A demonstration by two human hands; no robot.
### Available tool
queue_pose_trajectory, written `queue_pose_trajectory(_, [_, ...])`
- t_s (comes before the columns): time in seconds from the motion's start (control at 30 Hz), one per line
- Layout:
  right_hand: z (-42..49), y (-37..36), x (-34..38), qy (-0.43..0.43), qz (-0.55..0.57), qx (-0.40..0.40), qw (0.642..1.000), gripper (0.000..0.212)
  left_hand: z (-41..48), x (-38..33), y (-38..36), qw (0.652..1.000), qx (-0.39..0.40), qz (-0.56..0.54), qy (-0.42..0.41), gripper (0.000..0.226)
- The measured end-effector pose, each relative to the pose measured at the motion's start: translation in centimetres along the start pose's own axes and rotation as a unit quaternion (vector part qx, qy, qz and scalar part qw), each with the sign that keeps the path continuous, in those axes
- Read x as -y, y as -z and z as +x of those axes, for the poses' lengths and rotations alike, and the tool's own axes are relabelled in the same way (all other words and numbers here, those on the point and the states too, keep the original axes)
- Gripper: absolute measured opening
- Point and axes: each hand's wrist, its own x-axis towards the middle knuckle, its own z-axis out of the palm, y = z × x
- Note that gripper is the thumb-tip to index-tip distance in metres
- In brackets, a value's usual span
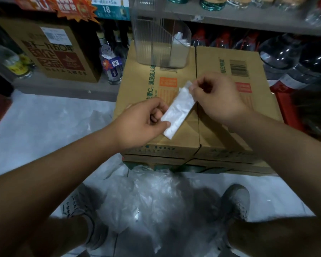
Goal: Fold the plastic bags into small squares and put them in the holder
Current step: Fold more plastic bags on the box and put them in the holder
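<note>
Bag folded to a narrow strip, held over the box

The left hand (143,117) pinched the near end of the bag (180,108) and the right hand (217,97) its far end, over the box (211,138), with the holder (156,43) behind. A slack pinch would likely have let the slick folds spring open.

Two cardboard boxes (217,62) sat side by side, stacked on more cartons. Left shelf held a brown printed carton (57,52), with clear liquor bottles (110,60) just beside it. Dark wrapped bottles (295,60) were at right. A blue price sign (107,8) above read 18. The floor (35,127) was pale.
</note>
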Motion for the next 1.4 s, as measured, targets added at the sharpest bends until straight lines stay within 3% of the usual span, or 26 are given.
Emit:
queue_pose_trajectory(0.27, [1.4, -0.6, -1.3, 0.028, -0.059, 0.022, 0.998, 0.002, 0.5, -0.5, 1.0, 1.000, 0.012, 0.010, 0.024, 0.029])
queue_pose_trajectory(0.47, [1.4, -1.0, -1.7, 0.014, -0.056, 0.031, 0.998, 0.018, 0.8, -0.2, 3.1, 0.994, -0.035, 0.094, 0.039, 0.021])
queue_pose_trajectory(0.63, [0.4, -1.0, -1.5, 0.020, -0.049, 0.035, 0.998, 0.027, 0.7, -0.1, 3.3, 0.974, -0.080, 0.213, 0.009, 0.025])
queue_pose_trajectory(0.8, [-0.5, -0.6, -0.9, 0.031, -0.090, 0.054, 0.994, 0.031, -0.2, 0.0, 2.5, 0.962, -0.037, 0.264, -0.058, 0.040])
queue_pose_trajectory(0.93, [-1.6, -0.5, -0.9, 0.092, -0.109, 0.054, 0.988, 0.020, -1.0, 0.7, 1.4, 0.947, -0.016, 0.312, -0.076, 0.047])
queue_pose_trajectory(1.17, [-3.6, -0.6, -1.8, 0.235, -0.235, 0.041, 0.942, 0.029, -1.4, 1.1, 0.8, 0.944, -0.062, 0.311, -0.086, 0.041])
queue_pose_trajectory(1.23, [-4.4, -0.5, -1.5, 0.256, -0.257, 0.055, 0.930, 0.035, -1.6, 0.9, 0.7, 0.939, -0.079, 0.323, -0.092, 0.042])
queue_pose_trajectory(1.3, [-5.1, -0.5, -1.2, 0.217, -0.290, 0.106, 0.926, 0.052, -1.7, 0.8, 0.7, 0.930, -0.081, 0.342, -0.105, 0.046])
queue_pose_trajectory(1.4, [-5.6, -0.4, -1.5, 0.172, -0.339, 0.184, 0.906, 0.082, -1.9, 1.2, 0.7, 0.924, -0.008, 0.367, -0.110, 0.059])
